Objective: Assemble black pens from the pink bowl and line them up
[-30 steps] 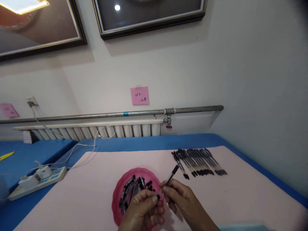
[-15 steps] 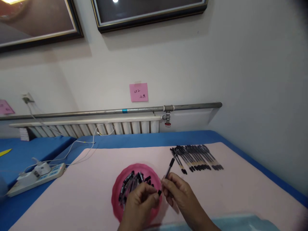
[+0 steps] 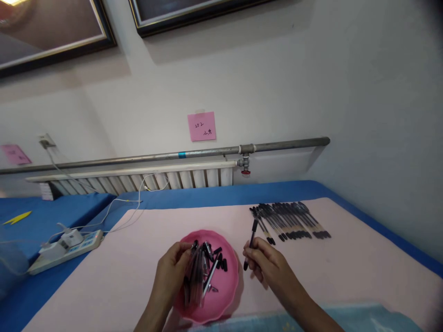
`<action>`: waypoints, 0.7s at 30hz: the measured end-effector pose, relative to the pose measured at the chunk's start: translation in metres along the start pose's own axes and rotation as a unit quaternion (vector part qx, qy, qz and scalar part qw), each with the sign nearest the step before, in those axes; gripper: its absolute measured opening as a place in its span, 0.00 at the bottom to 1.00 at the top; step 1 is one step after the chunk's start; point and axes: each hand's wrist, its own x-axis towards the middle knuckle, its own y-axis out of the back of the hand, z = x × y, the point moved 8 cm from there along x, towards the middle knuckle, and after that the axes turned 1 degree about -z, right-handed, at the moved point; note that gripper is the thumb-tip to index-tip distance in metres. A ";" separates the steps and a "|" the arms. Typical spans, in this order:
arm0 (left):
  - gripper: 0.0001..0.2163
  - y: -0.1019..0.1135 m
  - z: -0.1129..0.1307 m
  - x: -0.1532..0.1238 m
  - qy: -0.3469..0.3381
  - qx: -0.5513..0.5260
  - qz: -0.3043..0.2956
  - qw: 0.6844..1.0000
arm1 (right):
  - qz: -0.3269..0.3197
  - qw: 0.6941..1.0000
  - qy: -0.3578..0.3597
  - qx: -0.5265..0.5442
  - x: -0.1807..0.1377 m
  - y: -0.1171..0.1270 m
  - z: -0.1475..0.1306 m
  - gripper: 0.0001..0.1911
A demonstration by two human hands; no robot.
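My right hand (image 3: 266, 263) pinches a black-capped pen (image 3: 251, 240), held nearly upright just right of a pink bowl (image 3: 226, 295). My left hand (image 3: 172, 269) reaches into the bowl from the left, its fingers curled onto the loose pen parts (image 3: 204, 269) lying there. What the left fingers grip is hidden among the parts. A row of several finished black pens (image 3: 290, 221) lies on the pink mat (image 3: 145, 258) beyond my right hand.
A white power strip (image 3: 65, 246) with plugged cables sits at the left on the blue table cover (image 3: 214, 196). Along the wall behind run a radiator (image 3: 138, 182) and a metal pipe (image 3: 207, 151). A pink note (image 3: 201, 126) is stuck on the wall.
My hands have drawn apart: the left went down into the bowl, the right carried the pen away to the right and tilted it upright. The view shifted slightly downward.
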 end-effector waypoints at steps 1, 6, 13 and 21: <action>0.10 0.001 0.001 0.000 -0.007 0.023 0.001 1.000 | -0.003 1.000 0.000 -0.012 0.000 0.000 0.000 0.07; 0.09 0.004 0.006 -0.001 -0.031 0.104 0.003 0.994 | -0.010 0.998 -0.008 -0.055 -0.002 -0.001 -0.002 0.06; 0.09 0.010 0.011 0.000 -0.043 0.152 0.016 0.987 | -0.011 0.998 0.000 -0.066 -0.004 -0.003 -0.002 0.06; 0.11 0.025 0.012 0.004 -0.053 0.224 0.051 0.972 | -0.021 0.997 -0.003 -0.074 -0.002 -0.003 0.001 0.06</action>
